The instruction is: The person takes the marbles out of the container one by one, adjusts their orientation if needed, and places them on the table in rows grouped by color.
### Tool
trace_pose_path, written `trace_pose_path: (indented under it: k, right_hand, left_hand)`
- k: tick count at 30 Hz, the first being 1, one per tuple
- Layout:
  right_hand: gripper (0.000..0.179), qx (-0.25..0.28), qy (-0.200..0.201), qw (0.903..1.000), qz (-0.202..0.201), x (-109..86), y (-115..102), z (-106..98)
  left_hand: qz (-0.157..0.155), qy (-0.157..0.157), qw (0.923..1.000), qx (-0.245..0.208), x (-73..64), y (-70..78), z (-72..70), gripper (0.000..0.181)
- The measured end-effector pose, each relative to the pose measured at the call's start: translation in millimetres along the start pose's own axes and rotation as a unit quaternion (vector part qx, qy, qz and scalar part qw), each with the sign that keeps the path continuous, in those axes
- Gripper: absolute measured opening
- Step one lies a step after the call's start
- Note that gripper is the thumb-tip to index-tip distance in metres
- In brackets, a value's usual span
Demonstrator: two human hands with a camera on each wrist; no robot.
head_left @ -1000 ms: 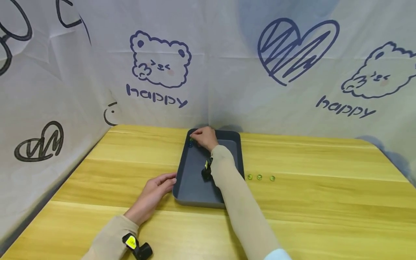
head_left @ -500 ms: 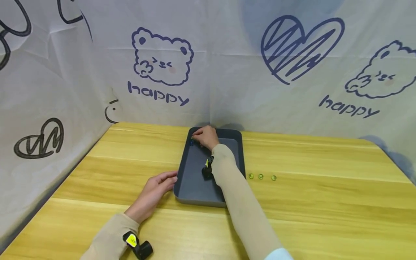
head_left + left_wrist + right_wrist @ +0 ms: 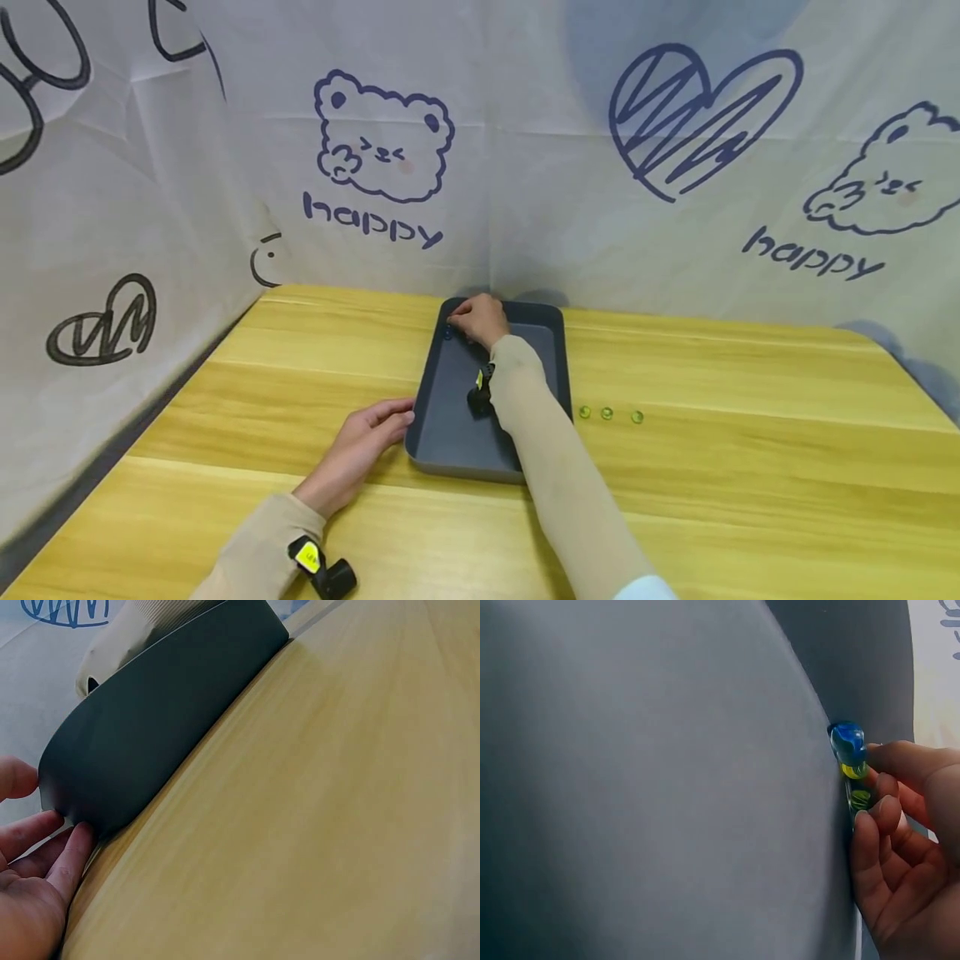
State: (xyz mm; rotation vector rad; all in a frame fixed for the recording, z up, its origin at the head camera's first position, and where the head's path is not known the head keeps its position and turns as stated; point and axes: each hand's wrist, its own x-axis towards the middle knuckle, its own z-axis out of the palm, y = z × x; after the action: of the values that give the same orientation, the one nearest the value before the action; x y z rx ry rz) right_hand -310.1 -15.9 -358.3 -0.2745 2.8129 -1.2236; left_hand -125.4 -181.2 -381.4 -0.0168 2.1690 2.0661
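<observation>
A dark grey rectangular tray lies on the wooden table. My left hand touches the outer left wall near its front corner, fingers fairly straight against it in the left wrist view. My right hand reaches inside to the far left corner. In the right wrist view its thumb and forefinger pinch a yellow-green glass marble, partly covered by the fingers. A blue marble sits right beside it along the wall. Another yellow-green marble shape shows by the curled fingers; whether it is a reflection, I cannot tell.
Three yellow-green marbles sit in a row on the table, right of the tray. A white cloth with drawings hangs behind the table's far edge and along its left side.
The right hand stays at the far left corner of the tray, its fingers shifting only slightly around the marbles. The left hand holds its place. The head view has shifted a little.
</observation>
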Motion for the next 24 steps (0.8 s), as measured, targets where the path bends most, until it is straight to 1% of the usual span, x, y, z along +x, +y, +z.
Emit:
trace_pose_path:
  k: [5,12,16,18,23,24]
  right_hand:
    - [0.018,-0.011,-0.005,0.9999,0.011,0.8,0,2]
    - [0.017,-0.007,-0.01,0.9999,-0.009,5.1,4,2]
    - [0.015,0.023,-0.011,0.9995,-0.021,5.9,7,0]
    - [0.014,0.047,-0.01,0.9984,-0.031,5.4,9,-1]
    - [0.014,0.108,-0.033,0.9928,-0.04,5.8,14,-6]
    - [0.016,0.116,-0.04,0.9919,-0.033,6.3,14,-8]
  left_hand:
    - [0.003,-0.001,1.0,0.002,-0.6,-2.1,0.3,0.042]
    - [0.004,-0.004,1.0,-0.001,0.1,-1.3,-0.2,0.042]
    - [0.002,-0.004,1.0,-0.001,-0.2,-0.4,-0.3,0.042]
    - [0.001,-0.004,1.0,-0.002,-0.3,-0.4,-0.6,0.042]
    - [0.003,-0.001,1.0,-0.001,0.7,-1.8,-1.0,0.042]
    - [0.005,0.0,1.0,0.0,1.3,-2.4,-1.0,0.042]
